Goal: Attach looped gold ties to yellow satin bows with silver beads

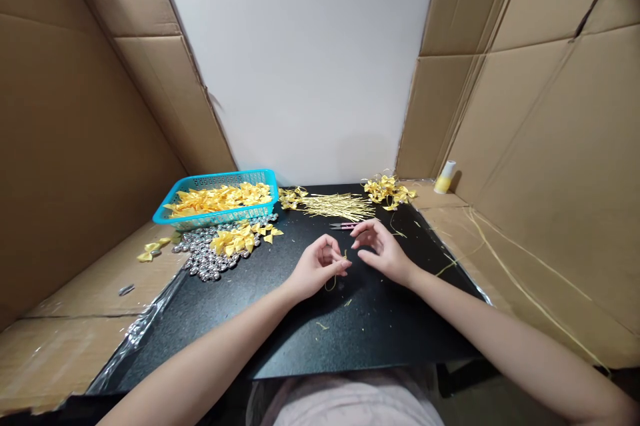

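Observation:
Over the middle of the black tabletop [300, 346], my left hand [320, 267] pinches a thin yellow cord [331, 285], whose loop hangs below the fingers. My right hand [381, 253] is just to its right, fingers curved and apart, with nothing seen between them. Behind the right hand lie small thread snips [343, 226], partly covered by its fingers. Farther back is a bundle of cut yellow cords [340, 205]. A heap of yellow bows with cord loops [387, 191] sits at the back right, and a smaller heap [292, 198] at the back left.
A blue plastic basket [161, 214] of yellow bows stands at the back left. Silver beads [205, 266] spread before it, with loose yellow bows [240, 239] on top. A thread spool [445, 177] stands on cardboard at right. Cardboard walls [550, 146] flank the table.

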`<control>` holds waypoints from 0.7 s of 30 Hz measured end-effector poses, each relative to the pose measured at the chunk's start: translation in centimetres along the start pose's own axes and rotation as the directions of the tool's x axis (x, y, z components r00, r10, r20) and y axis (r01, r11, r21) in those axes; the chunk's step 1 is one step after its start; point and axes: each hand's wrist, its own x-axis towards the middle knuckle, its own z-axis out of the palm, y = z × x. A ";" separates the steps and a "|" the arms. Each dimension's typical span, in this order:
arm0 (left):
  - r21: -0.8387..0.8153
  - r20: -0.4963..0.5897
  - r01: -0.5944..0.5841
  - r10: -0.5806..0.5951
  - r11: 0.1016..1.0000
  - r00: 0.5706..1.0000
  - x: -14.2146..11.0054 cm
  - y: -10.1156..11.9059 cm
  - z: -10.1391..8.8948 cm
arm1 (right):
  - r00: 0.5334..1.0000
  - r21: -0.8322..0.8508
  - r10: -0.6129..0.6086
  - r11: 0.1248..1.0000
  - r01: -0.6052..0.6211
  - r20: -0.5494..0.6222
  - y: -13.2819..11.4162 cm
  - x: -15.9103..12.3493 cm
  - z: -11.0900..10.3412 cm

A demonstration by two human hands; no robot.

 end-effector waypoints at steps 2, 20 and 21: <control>0.097 -0.054 -0.051 0.056 0.994 0.997 -0.1 0.0 0.0 | 0.975 -0.231 -0.216 0.952 0.199 -0.049 -0.5 -0.3 0.4; 0.762 0.001 -0.197 0.303 0.617 0.953 -0.8 -0.1 0.2 | 0.910 -0.558 -0.293 0.720 0.412 0.294 -0.2 -0.5 1.2; 0.775 0.013 -0.205 0.309 0.598 0.951 -0.8 0.0 0.2 | 0.910 -0.555 -0.292 0.723 0.412 0.294 -0.3 -0.4 1.2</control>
